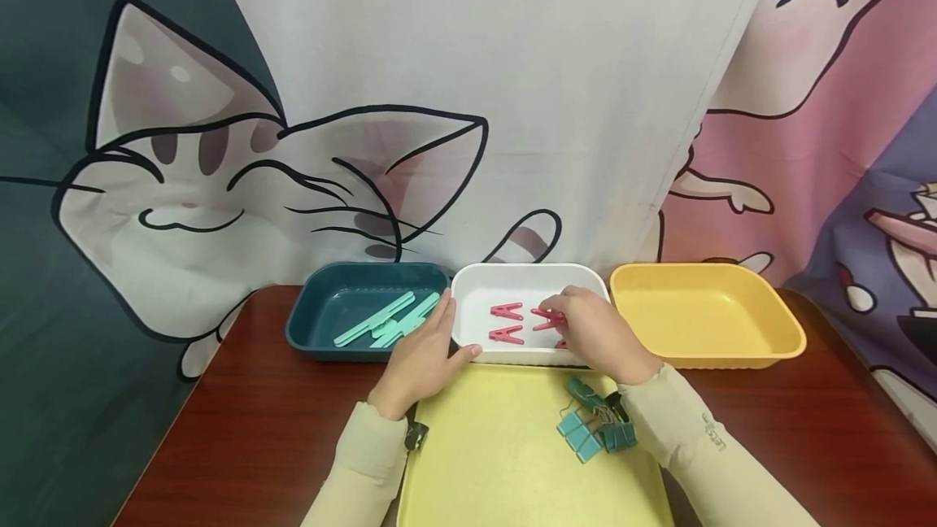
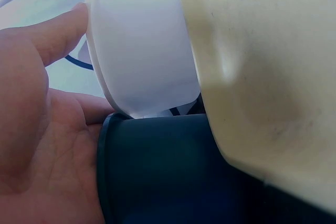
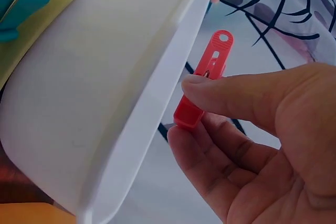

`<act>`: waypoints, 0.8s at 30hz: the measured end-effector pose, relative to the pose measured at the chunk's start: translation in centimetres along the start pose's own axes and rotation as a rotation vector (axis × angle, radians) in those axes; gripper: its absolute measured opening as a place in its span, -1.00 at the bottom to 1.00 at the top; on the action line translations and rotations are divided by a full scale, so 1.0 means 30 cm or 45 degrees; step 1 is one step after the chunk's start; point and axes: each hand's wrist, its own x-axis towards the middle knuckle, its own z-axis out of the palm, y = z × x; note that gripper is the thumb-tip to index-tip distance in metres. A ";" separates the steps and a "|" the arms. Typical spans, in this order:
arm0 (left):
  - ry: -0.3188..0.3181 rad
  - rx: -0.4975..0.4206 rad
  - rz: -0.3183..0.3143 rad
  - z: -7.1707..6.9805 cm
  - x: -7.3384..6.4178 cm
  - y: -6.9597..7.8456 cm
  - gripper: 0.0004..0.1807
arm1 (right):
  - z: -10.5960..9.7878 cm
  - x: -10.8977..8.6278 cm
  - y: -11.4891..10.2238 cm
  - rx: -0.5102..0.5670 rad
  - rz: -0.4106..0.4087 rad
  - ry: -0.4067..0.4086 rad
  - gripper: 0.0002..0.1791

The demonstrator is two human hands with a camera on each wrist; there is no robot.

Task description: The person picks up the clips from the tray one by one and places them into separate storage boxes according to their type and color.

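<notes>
Over the white basket (image 1: 476,287), my right hand (image 1: 602,336) pinches a red clothespin (image 3: 210,72) between thumb and fingertips. Other red clothespins (image 1: 506,335) lie on the basket floor, one partly hidden by that hand. My left hand (image 1: 419,360) rests across the adjoining rims of the white basket and the dark teal basket (image 1: 311,324), fingers extended. In the left wrist view, its thumb touches the white rim and the palm lies against the teal one. Mint-green bag-sealing clips (image 1: 375,320) lie inside the teal basket.
A yellow basket (image 1: 706,315) stands at the right. In front, a pale yellow tray (image 1: 505,462) holds several teal binder clips (image 1: 580,435) near my right sleeve. A black clip (image 1: 416,435) sits at the tray's left edge. A cartoon cat curtain (image 1: 454,39) hangs behind the wooden table (image 1: 241,429).
</notes>
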 end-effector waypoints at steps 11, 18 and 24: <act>-0.003 -0.018 -0.007 0.000 0.000 0.001 -0.04 | 0.023 0.028 0.054 0.033 0.074 -0.047 -0.74; -0.006 -0.020 -0.009 -0.002 -0.003 0.000 -0.04 | 0.034 0.052 0.070 0.030 0.129 -0.088 -0.74; 0.001 -0.009 0.000 0.002 0.002 -0.003 -0.04 | 0.037 0.075 0.084 0.009 0.159 -0.110 -0.74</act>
